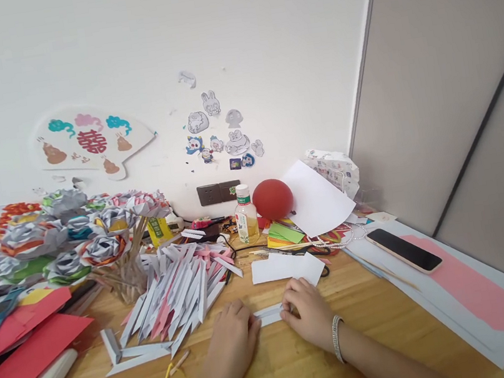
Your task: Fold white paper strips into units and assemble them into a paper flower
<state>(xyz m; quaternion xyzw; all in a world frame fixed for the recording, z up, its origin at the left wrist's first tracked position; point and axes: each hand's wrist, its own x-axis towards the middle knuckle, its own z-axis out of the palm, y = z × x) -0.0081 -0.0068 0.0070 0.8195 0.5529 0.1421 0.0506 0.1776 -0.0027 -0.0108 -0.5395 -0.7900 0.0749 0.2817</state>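
A small strip of white paper (269, 315) with lengthwise creases lies on the wooden table between my hands. My left hand (234, 337) has its fingers curled onto the strip's left end. At the other end, my right hand (309, 313) pinches the paper between thumb and fingers, a silvery bracelet on its wrist. Just beyond the strip are flat white paper pieces (283, 269), partly covering a pair of scissors (325, 271). Left of my hands lies a heap of folded paper strips (176, 288), mostly white with some pink.
Folded paper flowers (105, 252) crowd the back left, near red paper sheets (31, 361). A bottle (246, 218) and a red balloon (273, 199) stand by the wall. At right, a phone (404, 249) rests on white and pink paper (476, 294).
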